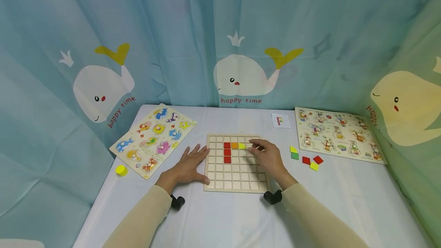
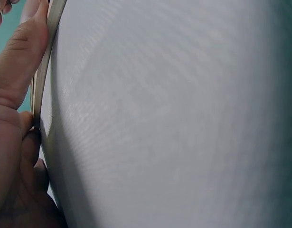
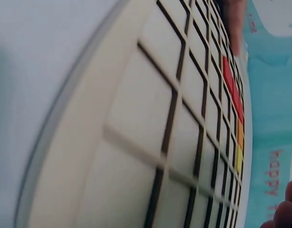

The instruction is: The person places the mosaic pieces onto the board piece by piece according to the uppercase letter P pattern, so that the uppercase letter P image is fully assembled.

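Observation:
A square wooden grid board (image 1: 236, 191) lies on the table between the two hands. Several red tiles (image 1: 227, 152) form a short column in it, with an orange tile (image 1: 234, 145) and a yellow tile (image 1: 242, 146) continuing the top row rightward. My left hand (image 1: 187, 166) lies spread at the board's left side, fingertips on the upper left edge and thumb near the lower left corner. Over the upper right cells hovers my right hand (image 1: 268, 158), thumb and forefinger apart beside the yellow tile; no tile shows between them. Its curled fingers (image 3: 286, 209) appear in the right wrist view.
Loose red, yellow and green tiles (image 1: 294, 155) lie right of the board. Behind them are a small pattern card (image 1: 280, 121) and a picture puzzle board (image 1: 329, 135). A sea-animal puzzle board (image 1: 153, 141) and a yellow round piece (image 1: 121, 170) lie at left.

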Demonstrator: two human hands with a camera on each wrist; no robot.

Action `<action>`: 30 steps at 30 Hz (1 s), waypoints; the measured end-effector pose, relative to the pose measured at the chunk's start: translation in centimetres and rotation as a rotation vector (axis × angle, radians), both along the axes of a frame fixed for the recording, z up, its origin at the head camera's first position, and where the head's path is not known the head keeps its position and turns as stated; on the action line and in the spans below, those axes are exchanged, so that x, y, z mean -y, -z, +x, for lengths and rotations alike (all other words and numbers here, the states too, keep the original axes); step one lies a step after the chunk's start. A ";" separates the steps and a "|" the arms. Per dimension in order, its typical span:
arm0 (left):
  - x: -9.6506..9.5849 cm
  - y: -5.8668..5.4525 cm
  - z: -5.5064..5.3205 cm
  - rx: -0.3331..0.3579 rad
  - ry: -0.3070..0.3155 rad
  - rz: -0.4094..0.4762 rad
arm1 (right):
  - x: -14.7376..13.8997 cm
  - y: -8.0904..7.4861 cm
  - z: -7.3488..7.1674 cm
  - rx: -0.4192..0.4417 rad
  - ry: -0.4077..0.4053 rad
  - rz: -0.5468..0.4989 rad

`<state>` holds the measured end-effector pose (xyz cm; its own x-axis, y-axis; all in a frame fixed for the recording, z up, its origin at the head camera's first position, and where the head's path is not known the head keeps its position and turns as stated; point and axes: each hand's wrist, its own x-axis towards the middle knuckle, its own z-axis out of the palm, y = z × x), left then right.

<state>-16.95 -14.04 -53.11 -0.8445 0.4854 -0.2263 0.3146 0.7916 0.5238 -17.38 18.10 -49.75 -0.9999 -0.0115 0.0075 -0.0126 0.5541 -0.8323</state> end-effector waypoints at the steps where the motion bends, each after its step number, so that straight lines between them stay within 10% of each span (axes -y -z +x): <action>1: 0.0 0.0 0.0 -0.003 0.004 -0.005 | -0.5 0.0 0.0 -0.002 0.013 0.001; 21: -0.1 0.5 -0.2 0.012 -0.005 -0.012 | -11.9 -0.1 1.5 -0.058 0.137 0.006; 30: -0.1 0.4 -0.2 0.003 -0.006 -0.014 | -16.7 0.2 2.9 0.057 0.248 0.092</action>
<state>-17.17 -13.97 -53.53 -0.8465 0.4774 -0.2356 0.3087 0.8007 0.5134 -14.45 34.79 -49.95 -0.9709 0.2363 -0.0383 0.1784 0.6076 -0.7740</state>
